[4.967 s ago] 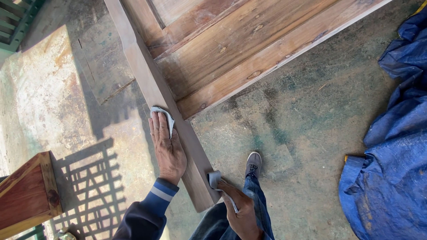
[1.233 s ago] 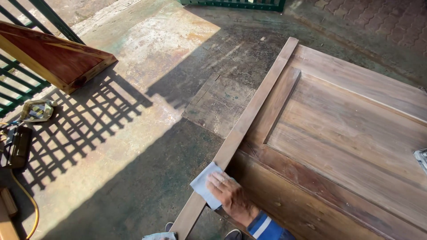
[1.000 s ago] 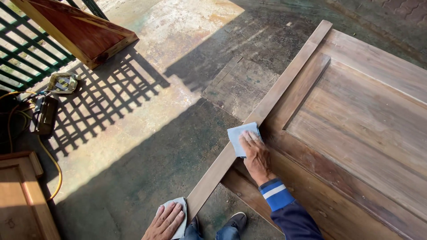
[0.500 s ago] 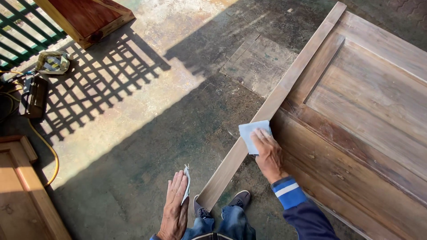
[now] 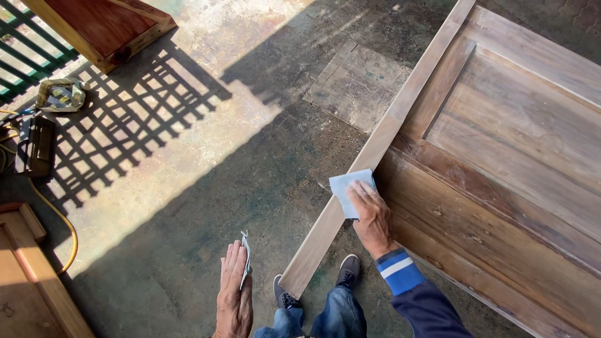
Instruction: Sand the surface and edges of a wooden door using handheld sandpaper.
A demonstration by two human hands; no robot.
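- The right hand lies flat, fingers spread, pressing a pale sheet of sandpaper onto the near-left edge rail of the wooden door.
- The left hand hangs over the concrete floor, fingers together, pinching a second folded sheet against its edge.
- Two shoes stand just beside the rail's near end.
- Far left: a green railing, a reddish wooden block, a crumpled bag, a dark power tool with a yellow cord.
- Since half a second ago the right hand has stayed on the same stretch of rail; the left has hardly moved.
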